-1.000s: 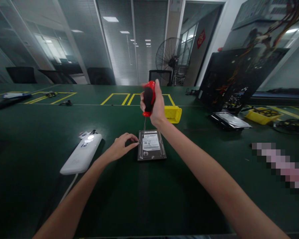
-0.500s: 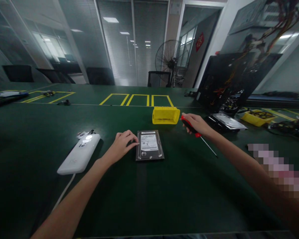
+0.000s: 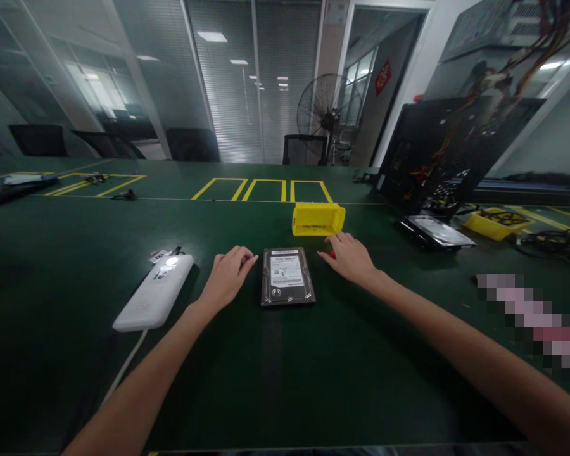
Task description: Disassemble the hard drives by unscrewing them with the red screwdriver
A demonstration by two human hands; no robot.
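A hard drive [image 3: 287, 282], dark-cased with a white label, lies flat on the green table between my hands. Just left of it, and apart from it, my left hand [image 3: 228, 273] has thumb and fingertips pressed together; what they hold, if anything, is hidden. To the drive's right, my right hand [image 3: 351, 258] is closed around a screwdriver [image 3: 333, 253]. Only a bit of its red handle shows by the thumb; the shaft is out of sight. Behind the drive stands a yellow plastic bin [image 3: 318, 220], its opening facing me.
A white power bank [image 3: 154, 294] with a cable lies left. At right are another drive-like metal unit [image 3: 437, 231], a black computer case [image 3: 437, 158] with hanging wires, a yellow tray [image 3: 496, 223] and dark cables [image 3: 558, 244]. A blurred-out item [image 3: 532, 316] lies nearer.
My right hand has moved left with the screwdriver, from beside the bin to nearer the drive, and the shaft is no longer visible. My left hand has drawn slightly away from the drive's edge.
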